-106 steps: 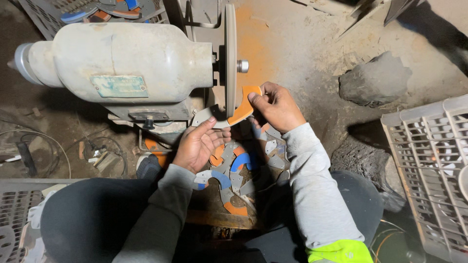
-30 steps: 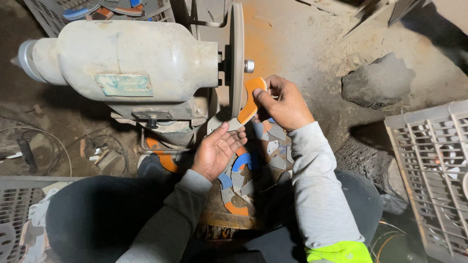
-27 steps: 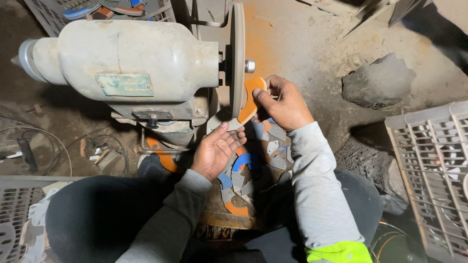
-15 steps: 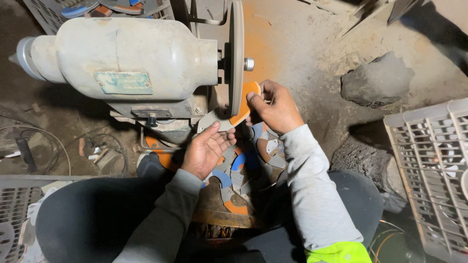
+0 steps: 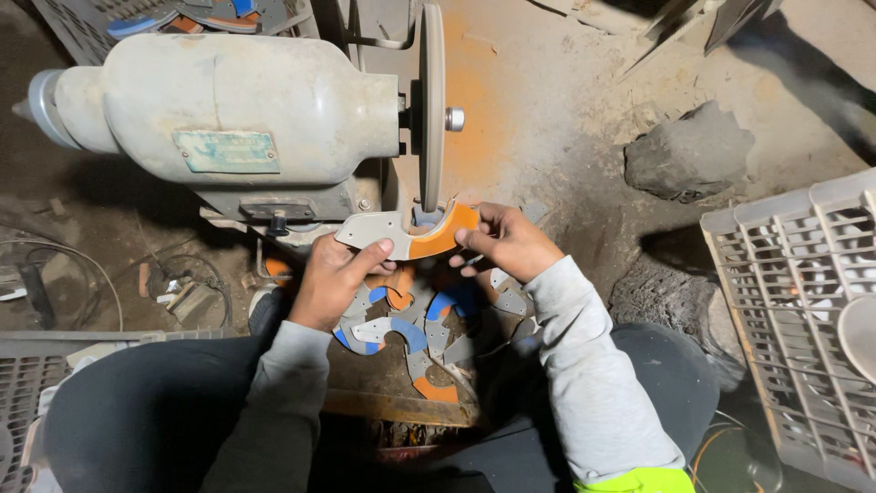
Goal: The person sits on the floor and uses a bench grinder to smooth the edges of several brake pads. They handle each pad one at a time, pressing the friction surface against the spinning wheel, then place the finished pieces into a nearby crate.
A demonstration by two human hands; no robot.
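Both hands are clamped on one curved grey-and-orange piece point(image 5: 406, 234) — the left hand point(image 5: 330, 278) pinches its grey end, the right hand point(image 5: 506, 240) its orange end. The piece sits just below the grinding wheel point(image 5: 432, 105) of the bench grinder point(image 5: 228, 119), at its lower edge. More curved pieces point(image 5: 415, 329) lie heaped nearer, between the forearms. A grey plastic crate point(image 5: 794, 310) stands at the right.

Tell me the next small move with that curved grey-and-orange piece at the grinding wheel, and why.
Probably ease the curved grey-and-orange flat piece a little further up against the thin grinding wheel. Both the left hand and the right hand grip its ends, and its inner curve sits right under the wheel's lower edge.
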